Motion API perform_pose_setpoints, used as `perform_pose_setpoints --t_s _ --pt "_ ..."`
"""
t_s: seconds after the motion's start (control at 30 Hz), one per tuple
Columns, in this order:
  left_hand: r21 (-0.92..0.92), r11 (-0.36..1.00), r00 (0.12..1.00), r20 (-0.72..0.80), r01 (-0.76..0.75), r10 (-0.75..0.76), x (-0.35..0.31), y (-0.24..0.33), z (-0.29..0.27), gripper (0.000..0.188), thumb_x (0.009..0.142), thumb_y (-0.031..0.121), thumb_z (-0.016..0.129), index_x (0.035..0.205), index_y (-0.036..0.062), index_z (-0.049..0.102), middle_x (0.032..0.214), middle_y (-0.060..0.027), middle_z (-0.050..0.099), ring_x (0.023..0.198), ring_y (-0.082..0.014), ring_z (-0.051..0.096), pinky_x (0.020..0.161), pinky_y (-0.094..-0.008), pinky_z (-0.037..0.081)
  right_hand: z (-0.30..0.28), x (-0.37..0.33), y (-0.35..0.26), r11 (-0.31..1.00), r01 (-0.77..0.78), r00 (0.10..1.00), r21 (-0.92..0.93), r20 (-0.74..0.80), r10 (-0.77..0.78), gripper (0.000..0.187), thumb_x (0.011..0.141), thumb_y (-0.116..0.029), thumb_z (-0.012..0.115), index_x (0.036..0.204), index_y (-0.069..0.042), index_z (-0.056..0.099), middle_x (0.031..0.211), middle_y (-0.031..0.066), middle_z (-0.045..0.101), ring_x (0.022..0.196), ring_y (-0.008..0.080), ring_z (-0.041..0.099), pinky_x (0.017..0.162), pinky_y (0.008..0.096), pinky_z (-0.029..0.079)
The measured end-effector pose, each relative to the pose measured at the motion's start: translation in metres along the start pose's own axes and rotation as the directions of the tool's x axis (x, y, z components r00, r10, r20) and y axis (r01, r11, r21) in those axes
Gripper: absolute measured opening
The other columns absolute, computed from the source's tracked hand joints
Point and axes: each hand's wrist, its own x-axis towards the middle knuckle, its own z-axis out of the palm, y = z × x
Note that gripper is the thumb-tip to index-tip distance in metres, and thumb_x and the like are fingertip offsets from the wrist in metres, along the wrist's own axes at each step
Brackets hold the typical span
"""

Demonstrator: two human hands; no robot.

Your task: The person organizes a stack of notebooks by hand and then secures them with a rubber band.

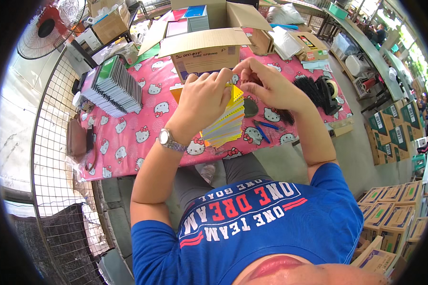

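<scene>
A tall stack of hole-punched booklets (223, 124), with yellow and white sheets, stands in front of me near the table's front edge. Over its top, my left hand (208, 95) is closed with curled fingers; what they hold, if anything, is hidden. Just to the right, my right hand (271, 86) bends its index finger toward the thumb at the stack's upper edge; anything in this pinch is too small to make out. The two hands nearly meet at the fingertips. Blue-handled pliers (265, 129) lie right of the stack, beside a dark rounded object (250, 108).
Bound notebooks (111, 85) are piled on the left of the pink-covered table (121, 154). Behind my hands stands an open cardboard box (205, 56). Black binding coils (306, 89) and a tape dispenser (329, 94) lie at right. A brown bag (76, 137) sits at the left edge.
</scene>
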Motion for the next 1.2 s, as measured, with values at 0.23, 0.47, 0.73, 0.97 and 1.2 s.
perform_pose_setpoints --t_s 0.23,0.47,0.73,0.97,1.2 --pt "-0.305 0.919 0.917 0.38 0.251 -0.124 0.022 -0.039 0.012 0.018 0.093 0.017 0.052 0.106 0.004 0.057 0.091 -0.0192 0.065 0.091 -0.038 0.062 0.085 -0.0445 0.047 -0.025 0.035 0.059 0.82 -0.451 0.875 0.352 0.357 0.329 0.033 0.101 -0.028 0.052 0.125 -0.006 0.052 0.086 0.0049 0.064 0.07 0.0121 0.065 0.062 0.0265 0.053" --pt "-0.18 0.98 0.941 0.337 0.085 -0.02 0.023 -0.05 0.015 0.031 0.093 0.015 0.054 0.12 0.0034 0.06 0.12 -0.018 0.057 0.117 -0.0348 0.05 0.098 -0.0423 0.043 -0.016 0.037 0.23 0.883 -0.469 0.852 0.006 -0.262 0.454 0.053 0.088 -0.023 0.07 0.133 -0.003 0.05 0.111 0.0109 0.064 0.096 0.0206 0.065 0.082 0.0309 0.054" --pt "-0.513 0.456 0.652 0.305 0.727 -0.695 -0.011 -0.264 0.097 0.068 0.085 0.03 0.073 0.141 0.0041 0.044 0.146 -0.0152 0.042 0.133 -0.0237 0.041 0.102 -0.0398 0.041 0.012 0.1 0.264 0.981 -0.156 0.804 -0.115 -0.592 0.059 0.062 0.09 -0.016 0.066 0.142 -0.002 0.036 0.129 0.0164 0.052 0.118 0.0237 0.052 0.092 0.0354 0.049" --pt "-0.795 0.171 0.732 0.42 0.582 -0.536 0.014 -0.315 0.201 0.051 0.081 0.017 0.077 0.124 0.004 0.053 0.119 -0.0137 0.06 0.1 -0.0218 0.064 0.077 -0.0357 0.056 0.027 0.109 0.291 0.967 -0.255 0.759 -0.002 -0.62 0.199 0.048 0.094 -0.022 0.057 0.136 -0.003 0.045 0.131 0.0168 0.052 0.123 0.0286 0.05 0.1 0.04 0.042" --pt "-0.827 0.151 0.716 0.36 0.541 -0.598 0.029 -0.29 0.206 0.064 0.084 0.015 0.075 0.139 0.0089 0.041 0.127 -0.0114 0.057 0.117 -0.0233 0.056 0.09 -0.0371 0.052 0.004 0.091 0.303 0.937 -0.347 0.779 0.022 -0.55 0.301 0.04 0.097 -0.027 0.05 0.129 -0.004 0.053 0.134 0.0175 0.052 0.127 0.0321 0.047 0.107 0.0433 0.036"
